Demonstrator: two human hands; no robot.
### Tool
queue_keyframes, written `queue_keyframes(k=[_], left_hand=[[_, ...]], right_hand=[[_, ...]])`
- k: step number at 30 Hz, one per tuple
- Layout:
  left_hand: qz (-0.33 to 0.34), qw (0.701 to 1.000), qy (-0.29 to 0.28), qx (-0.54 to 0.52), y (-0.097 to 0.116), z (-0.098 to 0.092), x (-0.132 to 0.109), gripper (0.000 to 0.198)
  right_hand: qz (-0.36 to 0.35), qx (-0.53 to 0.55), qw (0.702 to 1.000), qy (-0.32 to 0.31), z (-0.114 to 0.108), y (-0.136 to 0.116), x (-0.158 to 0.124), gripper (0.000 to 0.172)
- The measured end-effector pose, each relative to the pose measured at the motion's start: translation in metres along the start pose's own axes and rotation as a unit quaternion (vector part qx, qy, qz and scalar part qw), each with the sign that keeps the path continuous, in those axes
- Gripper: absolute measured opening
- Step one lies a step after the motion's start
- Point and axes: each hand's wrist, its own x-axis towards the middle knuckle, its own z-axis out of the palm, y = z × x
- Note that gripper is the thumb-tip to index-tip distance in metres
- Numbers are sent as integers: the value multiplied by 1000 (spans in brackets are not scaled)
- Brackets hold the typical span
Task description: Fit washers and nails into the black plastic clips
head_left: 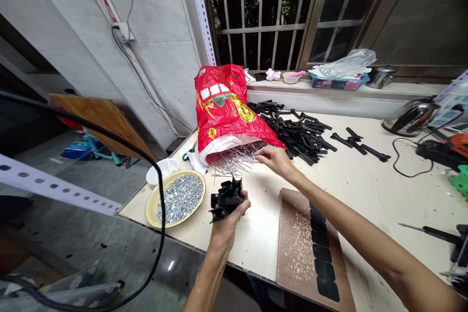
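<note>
My left hand (230,222) is wrapped round a bunch of black plastic parts (226,199) with curved, clip-like ends, held above the table's front part. At the mouth of a red printed bag (223,102), my right hand (275,159) has its fingers drawn together in a pinch; what is between them is too small to make out. Thin silvery metal rods (234,158) spill from the bag just left of those fingers. Left of my left hand, a yellow oval dish (199,204) holds many small shiny metal pieces (181,197).
Black plastic parts (303,134) lie heaped behind my right arm. A brown board (296,253) with a row of black pads is at the front. A white bowl (163,168) stands by the dish, a kettle (411,117) at the right. A black cable (161,195) hangs across the left.
</note>
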Motion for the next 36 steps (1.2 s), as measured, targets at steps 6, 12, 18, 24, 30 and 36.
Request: queue_keyframes(k=[6, 12, 18, 24, 30, 36], left_hand=[[11, 996, 48, 73, 0, 4, 5, 28], [33, 986, 67, 151, -7, -5, 16, 29], [98, 956, 10, 277, -17, -8, 26, 31], [124, 933, -21, 338, -9, -4, 26, 30], [90, 949, -8, 302, -16, -16, 23, 27], [91, 962, 15, 259, -19, -22, 25, 29]], right_hand=[[104, -101, 989, -28, 75, 25, 37, 13], [89, -59, 994, 6, 59, 15, 27, 24], [-57, 299, 950, 77, 13, -29, -10, 52], [-58, 320, 945, 30, 15, -44, -29, 35], [-115, 250, 961, 27, 17, -40, -25, 17], [-128, 238, 963, 10, 22, -43, -20, 16]])
